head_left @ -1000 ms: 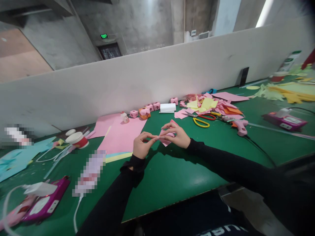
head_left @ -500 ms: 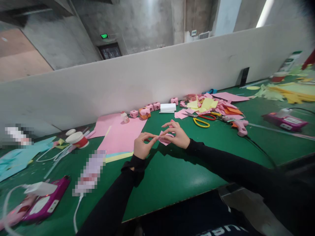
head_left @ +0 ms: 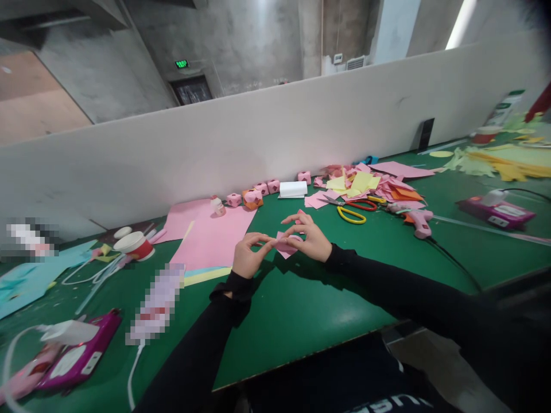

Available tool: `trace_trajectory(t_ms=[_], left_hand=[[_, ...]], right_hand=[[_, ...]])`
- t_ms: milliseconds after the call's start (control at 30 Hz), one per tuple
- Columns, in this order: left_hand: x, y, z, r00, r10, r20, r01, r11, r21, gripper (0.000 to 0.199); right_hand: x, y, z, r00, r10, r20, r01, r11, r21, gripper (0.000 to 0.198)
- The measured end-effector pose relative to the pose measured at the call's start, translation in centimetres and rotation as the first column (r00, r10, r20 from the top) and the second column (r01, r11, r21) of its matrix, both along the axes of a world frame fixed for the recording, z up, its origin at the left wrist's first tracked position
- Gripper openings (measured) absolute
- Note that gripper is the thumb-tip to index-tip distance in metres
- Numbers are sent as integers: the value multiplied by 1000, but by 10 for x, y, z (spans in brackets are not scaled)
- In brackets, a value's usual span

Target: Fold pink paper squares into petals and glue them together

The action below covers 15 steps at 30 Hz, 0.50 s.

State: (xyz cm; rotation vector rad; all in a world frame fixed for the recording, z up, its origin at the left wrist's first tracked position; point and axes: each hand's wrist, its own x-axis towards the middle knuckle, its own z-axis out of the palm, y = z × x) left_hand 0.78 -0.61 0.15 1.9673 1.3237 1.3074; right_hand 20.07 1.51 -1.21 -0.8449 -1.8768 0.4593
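Observation:
Between my two hands a small folded piece of pink paper (head_left: 286, 248) is held just above the green table (head_left: 297, 321). My left hand (head_left: 249, 254) pinches its left edge between thumb and fingertips. On the other side my right hand (head_left: 313, 238) grips it with thumb and forefinger, the other fingers raised and curved. Another bit of pink paper (head_left: 302, 215) shows behind the right hand's fingers; whether that hand holds it I cannot tell. Large pink sheets (head_left: 215, 238) lie left of my left hand. Scissors (head_left: 352, 213) with red and yellow handles rest beyond my right hand.
Pink folded paper blocks (head_left: 267, 187) line the white partition (head_left: 258, 137). Paper scraps (head_left: 365, 180) and a pink glue gun (head_left: 419, 221) with its cable lie right. A paper cup (head_left: 136, 246), a blurred-out device and a purple power strip (head_left: 86, 350) stand left.
The pink paper has tilted slightly between my fingers, with more of its lower face showing. Both hands keep nearly the same place.

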Motion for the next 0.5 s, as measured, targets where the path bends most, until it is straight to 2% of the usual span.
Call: trace_trajectory(t_ms=[167, 267, 300, 333, 400, 433, 467, 500], left_hand=[[-5, 5, -1, 991, 63, 117, -64, 998, 3, 22], [-5, 5, 2, 991, 79, 108, -88, 993, 79, 18], [-5, 4, 2, 991, 90, 102, -102, 988, 113, 17], [-4, 4, 3, 990, 102, 96, -115, 982, 150, 16], [-4, 3, 4, 989, 126, 83, -142, 963, 229, 13], [-3, 2, 4, 988, 137, 73, -152, 951, 268, 12], [-3, 2, 4, 987, 146, 62, -157, 941, 300, 11], [-3, 1, 4, 988, 148, 47, -155, 934, 322, 10]], right_hand=[[-1, 5, 0, 982, 37, -185, -77, 975, -211, 26], [-1, 8, 2, 939, 7, -345, -156, 900, -407, 31], [-1, 9, 3, 917, -4, -400, -209, 847, -488, 32], [-1, 9, 4, 892, -6, -452, -284, 771, -571, 33], [0, 10, 5, 836, 4, -549, -449, 580, -679, 35], [1, 10, 5, 806, 15, -592, -517, 507, -690, 38], [1, 10, 5, 776, 27, -631, -566, 471, -676, 43], [2, 10, 4, 750, 43, -660, -598, 471, -648, 49]])
